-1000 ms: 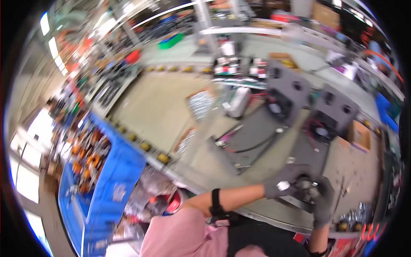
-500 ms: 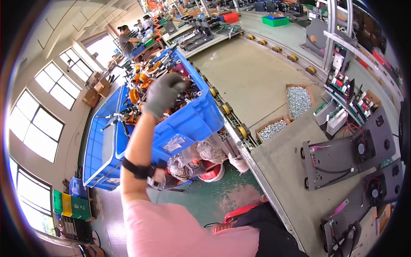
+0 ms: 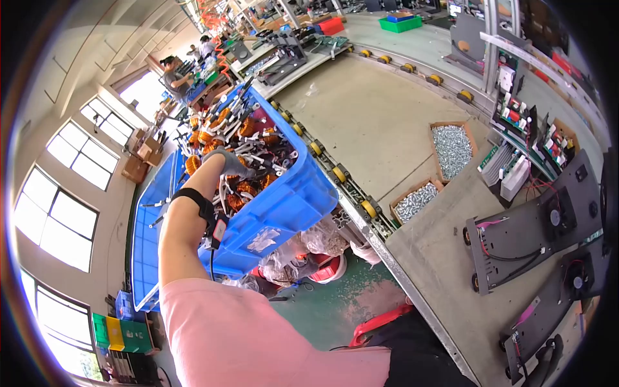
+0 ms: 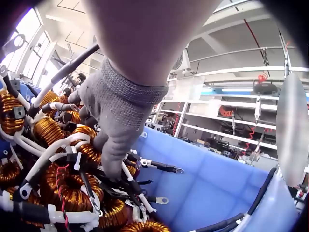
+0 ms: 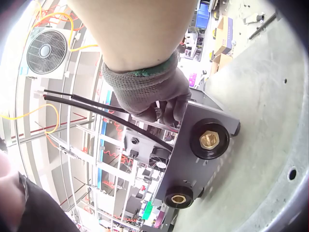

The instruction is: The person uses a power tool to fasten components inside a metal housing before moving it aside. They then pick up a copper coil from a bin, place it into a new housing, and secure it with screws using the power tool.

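Note:
In the head view my gloved left hand reaches down into a blue bin heaped with copper-wound coils. The left wrist view has its grey fingers spread over the coils, with the thumb pointing down among white and black leads; the thumb tip is hidden. My right hand, in the right wrist view, has bent fingers at the edge of a grey metal chassis bearing two black round fittings with brass centres. Black cables run by those fingers; I cannot tell what they hold.
Two boxes of screws lie on the bench beside a row of yellow rollers. Another chassis with a fan lies at the right, near circuit boards. Bags and a red bucket stand under the bench edge.
The head view has swung left from the chassis to the blue bin. My left hand left the chassis, came over the bin, then lowered into the coils.

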### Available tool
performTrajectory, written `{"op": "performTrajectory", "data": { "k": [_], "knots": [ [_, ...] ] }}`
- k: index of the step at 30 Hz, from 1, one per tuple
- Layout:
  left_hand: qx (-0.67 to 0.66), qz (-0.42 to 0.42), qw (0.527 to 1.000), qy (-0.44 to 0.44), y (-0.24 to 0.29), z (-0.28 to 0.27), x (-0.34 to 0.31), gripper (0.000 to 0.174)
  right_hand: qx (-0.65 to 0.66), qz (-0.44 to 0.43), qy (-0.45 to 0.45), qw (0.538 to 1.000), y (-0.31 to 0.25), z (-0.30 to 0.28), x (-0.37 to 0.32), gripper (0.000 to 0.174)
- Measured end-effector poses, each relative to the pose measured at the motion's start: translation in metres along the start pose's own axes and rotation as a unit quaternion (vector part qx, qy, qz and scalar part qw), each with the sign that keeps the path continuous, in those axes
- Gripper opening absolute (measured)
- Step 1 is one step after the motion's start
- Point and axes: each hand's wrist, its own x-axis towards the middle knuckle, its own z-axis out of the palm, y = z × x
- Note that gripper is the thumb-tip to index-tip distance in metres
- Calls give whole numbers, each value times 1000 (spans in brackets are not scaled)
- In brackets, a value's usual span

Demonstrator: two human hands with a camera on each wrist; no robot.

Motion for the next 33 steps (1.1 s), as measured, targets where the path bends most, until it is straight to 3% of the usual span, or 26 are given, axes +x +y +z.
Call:
{"op": "performTrajectory", "data": {
  "k": [3,6,9,11,14,17,18,19,21,22,23,24,25,27,28,29,30,31,33],
  "knots": [
    [-3,-16,999,36,6,2,-12,96,51,-30,-8,998,12,-6,0,30],
    [-69,-28,996,48,3,4,-17,97,12,-36,-4,999,18,-12,6,30],
    [-16,33,999,30,2,15,6,85,-14,-10,10,1000,13,-13,10,28],
    [-34,17,998,44,17,7,-25,78,-12,-31,19,999,3,-8,8,27],
    [-88,-35,986,136,33,6,-45,70,11,-60,16,998,7,-10,10,27],
    [-74,5,981,178,32,9,-42,69,-38,-75,12,996,8,-17,13,28],
    [-180,6,976,123,21,10,-25,68,-22,-87,18,996,7,-16,12,30],
    [-180,3,976,123,19,11,-28,68,-21,-88,16,996,7,-17,12,30],
    [-176,13,970,168,19,9,-36,68,-16,-107,26,994,10,-21,13,34],
    [-163,30,961,221,13,25,-17,60,-14,-106,27,994,48,-45,46,34],
    [-162,28,961,222,15,24,-31,60,67,83,-60,993,82,-76,86,35],
    [-174,27,952,252,21,19,-56,56,143,267,-146,942,178,-140,142,37],
    [-187,28,941,281,25,17,-75,52,143,266,-148,942,200,-153,161,37],
    [-174,7,899,401,27,18,-101,41,204,354,-191,893,218,-166,185,37],
    [-160,-5,868,470,28,17,-112,39,203,350,-192,894,174,-132,153,37],
    [-155,25,812,562,21,18,-110,35,117,105,-88,984,67,-57,75,37],
    [-158,34,736,658,20,8,-116,33,22,-150,21,988,-5,-15,27,36],
    [-198,90,670,710,17,-6,-132,32,22,-156,17,987,-11,-10,32,36],
    [-299,94,574,756,25,-35,-160,32,-22,-150,28,988,-17,-6,35,37]
  ]
}}
